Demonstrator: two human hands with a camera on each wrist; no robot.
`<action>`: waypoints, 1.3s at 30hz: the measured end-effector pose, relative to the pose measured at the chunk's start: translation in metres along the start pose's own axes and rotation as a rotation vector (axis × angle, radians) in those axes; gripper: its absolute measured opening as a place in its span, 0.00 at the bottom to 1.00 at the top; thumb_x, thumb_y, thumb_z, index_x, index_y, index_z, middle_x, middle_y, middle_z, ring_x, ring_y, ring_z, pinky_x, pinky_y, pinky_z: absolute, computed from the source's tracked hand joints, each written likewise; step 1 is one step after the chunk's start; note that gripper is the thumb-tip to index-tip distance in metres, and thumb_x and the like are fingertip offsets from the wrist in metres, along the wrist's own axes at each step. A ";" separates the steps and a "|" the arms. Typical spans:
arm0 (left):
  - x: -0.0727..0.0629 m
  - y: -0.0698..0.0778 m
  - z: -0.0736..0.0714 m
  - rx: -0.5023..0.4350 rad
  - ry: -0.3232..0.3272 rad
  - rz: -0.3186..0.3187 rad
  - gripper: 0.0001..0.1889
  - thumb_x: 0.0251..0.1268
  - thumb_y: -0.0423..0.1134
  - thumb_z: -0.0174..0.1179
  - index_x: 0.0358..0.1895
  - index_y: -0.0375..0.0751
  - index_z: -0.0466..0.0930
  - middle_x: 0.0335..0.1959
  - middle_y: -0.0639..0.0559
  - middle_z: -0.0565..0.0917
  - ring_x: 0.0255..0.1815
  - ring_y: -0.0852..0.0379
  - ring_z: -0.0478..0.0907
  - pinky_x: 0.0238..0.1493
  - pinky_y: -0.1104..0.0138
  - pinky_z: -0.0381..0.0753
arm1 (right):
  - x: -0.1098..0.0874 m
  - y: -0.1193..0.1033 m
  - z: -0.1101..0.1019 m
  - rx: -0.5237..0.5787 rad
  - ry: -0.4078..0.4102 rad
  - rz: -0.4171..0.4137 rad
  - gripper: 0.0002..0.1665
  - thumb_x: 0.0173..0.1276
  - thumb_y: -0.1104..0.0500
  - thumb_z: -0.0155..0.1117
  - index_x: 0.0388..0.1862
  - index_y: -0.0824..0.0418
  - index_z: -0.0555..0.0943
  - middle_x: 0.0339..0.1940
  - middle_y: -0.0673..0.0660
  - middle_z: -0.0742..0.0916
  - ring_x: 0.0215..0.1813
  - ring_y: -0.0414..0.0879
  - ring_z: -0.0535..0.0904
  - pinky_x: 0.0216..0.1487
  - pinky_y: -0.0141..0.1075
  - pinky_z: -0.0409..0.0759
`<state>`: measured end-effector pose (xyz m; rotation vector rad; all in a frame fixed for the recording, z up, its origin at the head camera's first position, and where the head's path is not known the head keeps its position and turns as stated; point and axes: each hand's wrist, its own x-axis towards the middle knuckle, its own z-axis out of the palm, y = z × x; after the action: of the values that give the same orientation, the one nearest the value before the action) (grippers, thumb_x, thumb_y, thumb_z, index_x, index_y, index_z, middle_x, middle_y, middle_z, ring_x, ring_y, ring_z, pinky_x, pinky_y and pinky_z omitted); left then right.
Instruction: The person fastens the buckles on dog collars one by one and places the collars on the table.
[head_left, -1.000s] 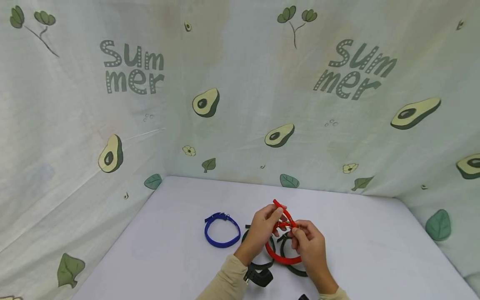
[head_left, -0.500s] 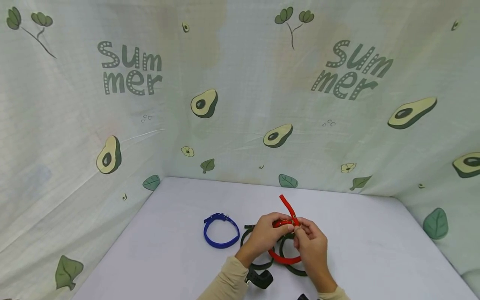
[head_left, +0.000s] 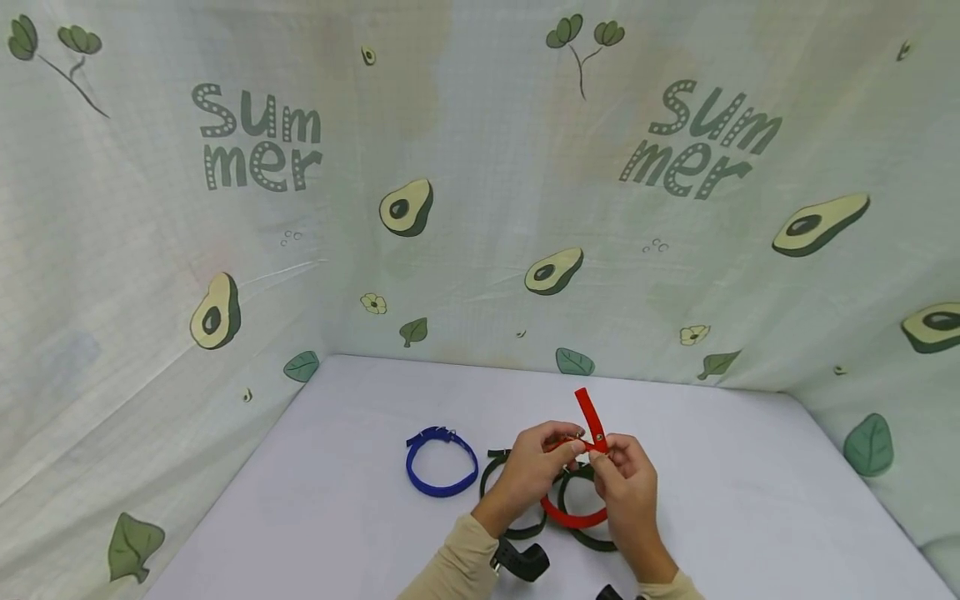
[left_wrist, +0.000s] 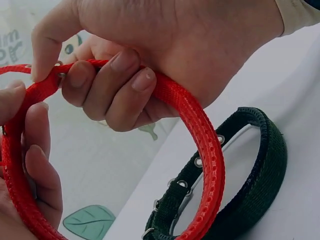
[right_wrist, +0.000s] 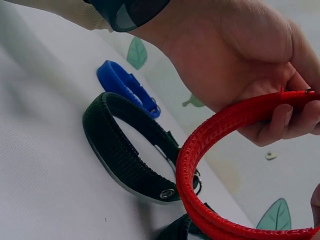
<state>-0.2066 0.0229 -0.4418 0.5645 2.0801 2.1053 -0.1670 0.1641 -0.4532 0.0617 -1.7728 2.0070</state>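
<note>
A red buckled collar point(head_left: 573, 521) hangs as a loop between both hands above the table, its strap end sticking up. My left hand point(head_left: 528, 467) holds the buckle side, its fingers curled round the band in the right wrist view. With thumb and fingers, my right hand point(head_left: 628, 487) pinches the collar where the strap end rises. From the left wrist view, the red band point(left_wrist: 200, 135) shows close up, with metal fittings near the fingertips. Fingers partly hide the buckle. Below the hands lie two dark green collars, one point(head_left: 525, 532) to the left and one point(head_left: 592, 546) to the right.
On the white table point(head_left: 360, 517), left of the hands, lies a closed blue collar point(head_left: 442, 489). A black wrist device point(head_left: 525, 562) sits under the left wrist. Patterned cloth point(head_left: 480, 167) hangs behind and along the sides.
My left hand has moved slightly right, closer to the right hand. The red strap end has swung from leaning left to standing more upright, farther right. The collars on the table lie as before.
</note>
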 end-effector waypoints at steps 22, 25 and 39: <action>0.001 0.007 -0.010 -0.027 -0.036 -0.030 0.13 0.72 0.40 0.62 0.53 0.39 0.82 0.34 0.52 0.83 0.30 0.57 0.79 0.35 0.68 0.82 | 0.005 -0.004 0.000 -0.012 0.013 -0.057 0.22 0.71 0.67 0.64 0.63 0.65 0.77 0.52 0.64 0.87 0.37 0.50 0.88 0.32 0.36 0.85; 0.001 0.006 -0.011 -0.004 -0.051 -0.025 0.12 0.72 0.40 0.62 0.53 0.39 0.82 0.34 0.48 0.84 0.29 0.57 0.80 0.37 0.65 0.84 | 0.005 -0.004 -0.002 -0.081 -0.002 -0.082 0.28 0.71 0.70 0.62 0.69 0.57 0.75 0.49 0.63 0.87 0.33 0.49 0.86 0.30 0.35 0.85; 0.000 0.010 -0.016 0.076 -0.027 -0.002 0.14 0.70 0.43 0.65 0.53 0.41 0.84 0.33 0.52 0.84 0.31 0.56 0.80 0.35 0.68 0.81 | 0.008 -0.031 -0.003 -0.449 -0.048 -0.298 0.42 0.63 0.78 0.62 0.74 0.55 0.70 0.40 0.57 0.90 0.32 0.42 0.84 0.35 0.24 0.80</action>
<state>-0.2106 0.0075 -0.4316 0.5976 2.1523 2.0136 -0.1619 0.1715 -0.4224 0.2183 -2.0641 1.3833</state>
